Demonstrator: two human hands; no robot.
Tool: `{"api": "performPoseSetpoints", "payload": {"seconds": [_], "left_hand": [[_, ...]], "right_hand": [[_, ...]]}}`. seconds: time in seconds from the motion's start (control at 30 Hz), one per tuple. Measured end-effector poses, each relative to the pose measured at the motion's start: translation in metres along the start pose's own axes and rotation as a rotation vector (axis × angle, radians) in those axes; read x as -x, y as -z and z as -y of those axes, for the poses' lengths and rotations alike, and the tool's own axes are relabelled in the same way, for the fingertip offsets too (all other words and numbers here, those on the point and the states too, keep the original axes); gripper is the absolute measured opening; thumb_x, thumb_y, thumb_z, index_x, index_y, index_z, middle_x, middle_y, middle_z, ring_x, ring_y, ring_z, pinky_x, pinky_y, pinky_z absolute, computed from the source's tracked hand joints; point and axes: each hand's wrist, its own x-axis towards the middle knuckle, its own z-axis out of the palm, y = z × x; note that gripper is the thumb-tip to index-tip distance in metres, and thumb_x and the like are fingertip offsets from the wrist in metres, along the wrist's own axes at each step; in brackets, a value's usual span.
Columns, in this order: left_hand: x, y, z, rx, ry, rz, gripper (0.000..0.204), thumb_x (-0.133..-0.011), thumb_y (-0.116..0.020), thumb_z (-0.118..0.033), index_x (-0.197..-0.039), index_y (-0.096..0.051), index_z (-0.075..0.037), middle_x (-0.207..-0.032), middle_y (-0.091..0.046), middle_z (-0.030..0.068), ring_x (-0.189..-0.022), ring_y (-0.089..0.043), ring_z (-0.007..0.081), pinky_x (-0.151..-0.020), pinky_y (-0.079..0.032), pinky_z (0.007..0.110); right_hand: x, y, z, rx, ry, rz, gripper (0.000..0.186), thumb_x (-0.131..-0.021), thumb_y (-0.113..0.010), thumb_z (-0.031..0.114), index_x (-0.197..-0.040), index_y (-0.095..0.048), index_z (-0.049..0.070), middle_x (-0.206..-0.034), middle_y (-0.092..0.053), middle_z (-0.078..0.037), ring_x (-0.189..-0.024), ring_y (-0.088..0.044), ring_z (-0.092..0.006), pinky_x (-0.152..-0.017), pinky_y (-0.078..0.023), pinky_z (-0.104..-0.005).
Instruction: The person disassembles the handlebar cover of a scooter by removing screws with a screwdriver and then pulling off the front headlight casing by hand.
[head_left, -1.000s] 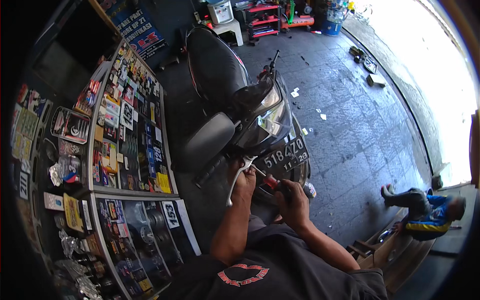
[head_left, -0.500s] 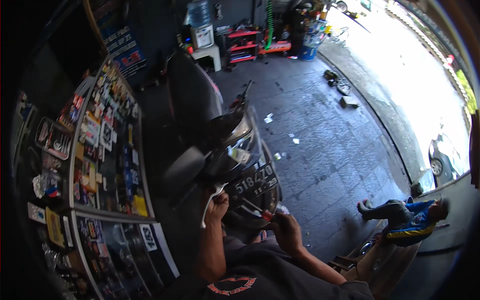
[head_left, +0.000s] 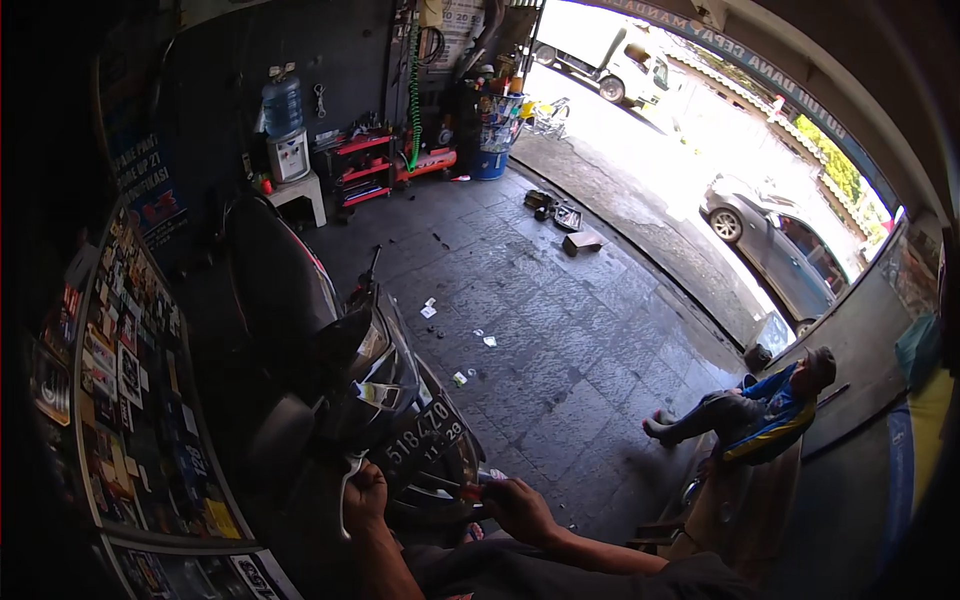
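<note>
The front of a dark motorcycle [head_left: 350,345] faces me, its number plate [head_left: 425,432] tilted above the front wheel. My left hand [head_left: 368,492] is closed just left of the plate, around a slim, curved, white lever-like piece [head_left: 347,500]; I cannot tell whether this is loose or attached. Right of the wheel, my right hand [head_left: 520,510] is closed at what looks like a screwdriver [head_left: 470,493], with a red handle and thin metal shaft pointing left below the plate. My fingers hide part of the handle, and the shaft's tip is unclear.
A glass display case [head_left: 140,390] of small packages stands at left. A water dispenser [head_left: 290,155], red tool cart [head_left: 362,165] and blue drum [head_left: 490,163] line the back. Parts [head_left: 580,242] and paper scraps [head_left: 489,341] lie on the floor. A person [head_left: 745,405] sits at right.
The view has swung right, so the motorcycle and my hands appear further left and lower. Both hands stay closed at the same places by the plate.
</note>
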Motion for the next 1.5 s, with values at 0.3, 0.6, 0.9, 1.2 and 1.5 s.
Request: {"api": "performPoseSetpoints", "payload": {"seconds": [0.3,0.6,0.9,1.2,1.5], "left_hand": [[-0.008,0.018,-0.001,-0.435,-0.094,0.288,0.017,-0.095,-0.054,-0.02,-0.086,-0.058,-0.006,-0.071,-0.047,0.0006,-0.059,-0.03,0.012,-0.049,-0.025,0.027],[0.007,-0.003,-0.051,-0.976,-0.169,-0.275,0.016,-0.097,-0.045,-0.019,-0.097,-0.057,-0.009,-0.079,-0.05,0.0018,-0.052,-0.045,0.0114,-0.045,-0.035,0.024],[-0.016,0.04,-0.111,-2.088,-0.377,0.293,0.021,-0.097,-0.05,-0.025,-0.102,-0.064,-0.009,-0.083,-0.063,0.0068,-0.076,-0.062,0.0174,-0.066,-0.049,0.032],[-0.059,-0.053,-0.107,-2.066,0.178,0.306,0.038,-0.1,-0.044,-0.031,-0.091,-0.065,-0.001,-0.076,-0.064,0.014,-0.077,-0.066,0.026,-0.071,-0.049,0.04],[-0.09,-0.045,-0.109,-1.899,0.14,0.412,0.041,-0.101,-0.04,-0.031,-0.083,-0.063,-0.001,-0.072,-0.062,0.0148,-0.071,-0.065,0.026,-0.068,-0.049,0.04]], "right_hand": [[-0.012,-0.01,-0.012,-0.098,-0.024,0.031,0.028,-0.09,-0.067,0.012,-0.116,-0.063,0.005,-0.104,-0.065,-0.016,-0.095,-0.067,-0.0292,-0.078,-0.055,-0.0384],[-0.008,-0.039,0.028,-0.604,-0.548,0.191,0.047,-0.098,-0.059,0.035,-0.126,-0.059,-0.002,-0.09,-0.062,-0.004,-0.066,-0.053,-0.0077,-0.056,-0.043,-0.0236],[-0.003,-0.174,0.071,-0.94,-0.658,-0.057,0.039,-0.101,-0.053,0.031,-0.125,-0.055,0.001,-0.083,-0.06,-0.002,-0.064,-0.055,-0.0097,-0.055,-0.044,-0.0256],[-0.011,-0.27,0.136,-0.776,-0.756,-0.132,0.037,-0.104,-0.041,0.038,-0.117,-0.056,0.007,-0.079,-0.056,0.001,-0.059,-0.051,-0.0048,-0.051,-0.041,-0.0209],[-0.064,-0.315,0.166,-0.669,-0.659,-0.456,0.023,-0.103,-0.047,0.034,-0.108,-0.052,0.012,-0.072,-0.044,0.006,-0.053,-0.037,-0.0015,-0.044,-0.031,-0.0188]]}}
